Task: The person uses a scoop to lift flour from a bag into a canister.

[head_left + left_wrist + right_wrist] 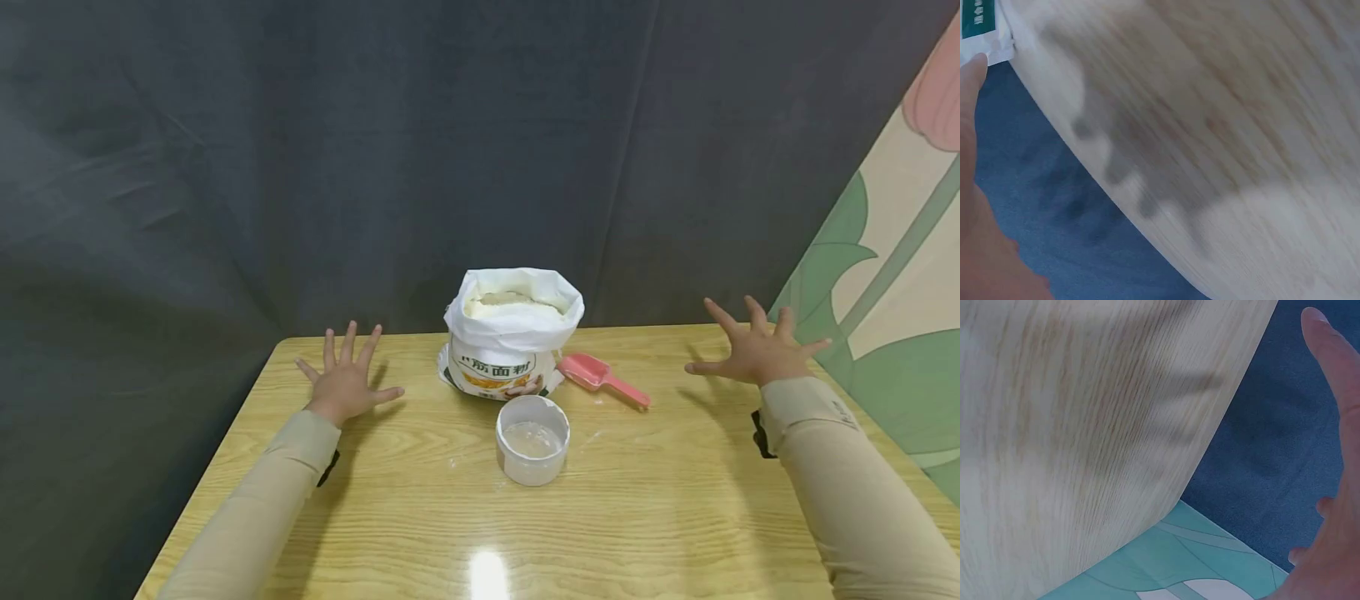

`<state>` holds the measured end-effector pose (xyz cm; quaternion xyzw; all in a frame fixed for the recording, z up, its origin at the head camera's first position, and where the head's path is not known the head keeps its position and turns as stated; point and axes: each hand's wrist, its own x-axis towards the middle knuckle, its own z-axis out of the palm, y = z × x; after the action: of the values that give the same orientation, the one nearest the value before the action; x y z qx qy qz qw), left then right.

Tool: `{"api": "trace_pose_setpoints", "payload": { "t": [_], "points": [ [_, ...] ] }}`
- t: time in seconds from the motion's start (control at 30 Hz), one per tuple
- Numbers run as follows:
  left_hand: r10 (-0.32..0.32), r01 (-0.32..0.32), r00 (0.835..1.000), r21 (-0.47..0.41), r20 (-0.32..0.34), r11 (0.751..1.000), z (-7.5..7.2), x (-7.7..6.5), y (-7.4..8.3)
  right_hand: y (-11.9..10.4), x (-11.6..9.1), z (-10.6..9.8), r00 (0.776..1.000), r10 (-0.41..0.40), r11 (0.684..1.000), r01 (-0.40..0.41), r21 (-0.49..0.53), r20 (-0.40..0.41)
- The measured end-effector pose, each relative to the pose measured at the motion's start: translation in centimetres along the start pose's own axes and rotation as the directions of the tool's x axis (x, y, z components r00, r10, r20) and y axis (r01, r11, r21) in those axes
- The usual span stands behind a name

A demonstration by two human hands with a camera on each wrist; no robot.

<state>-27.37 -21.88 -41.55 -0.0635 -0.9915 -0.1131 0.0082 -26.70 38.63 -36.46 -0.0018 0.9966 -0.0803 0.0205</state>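
Note:
Both hands hover over the table with fingers spread wide and nothing in them. My left hand [345,390] is left of the flour bag [495,367], its thumb pointing toward it. On the far right my right hand [761,350] is nearest to a pink scoop [600,377], whose handle points toward the front right. The bag stands upright, its white top rolled open and filled with pale flour. In front of it sits a round white tub [531,467], its inside dusted whitish. In the left wrist view, the thumb [974,72] overlaps the bag's corner.
The wooden table [420,517] has small flour traces around the tub. A dark cloth [420,167] hangs behind its back edge. At the right, a wall with a painted flower and leaves [907,250] borders the table.

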Motion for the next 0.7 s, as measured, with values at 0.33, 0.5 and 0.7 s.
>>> {"api": "trace_pose_setpoints", "payload": {
  "t": [0.33,0.5,0.7],
  "points": [
    [0.020,-0.020,1.000,-0.052,-0.010,0.998,-0.4,0.1,0.9,-0.6,0.6,-0.1,0.999,-0.009,1.000,0.008,0.029,0.052],
    [0.031,-0.033,0.999,-0.065,-0.029,0.997,-0.4,0.3,0.6,-1.0,0.8,-0.1,0.998,-0.016,0.997,0.012,0.070,0.059],
    [0.061,-0.066,0.996,-0.085,-0.060,0.994,-0.4,-0.2,0.9,-1.9,0.8,0.1,0.999,-0.037,0.995,0.033,0.099,0.040]
  ]
}}
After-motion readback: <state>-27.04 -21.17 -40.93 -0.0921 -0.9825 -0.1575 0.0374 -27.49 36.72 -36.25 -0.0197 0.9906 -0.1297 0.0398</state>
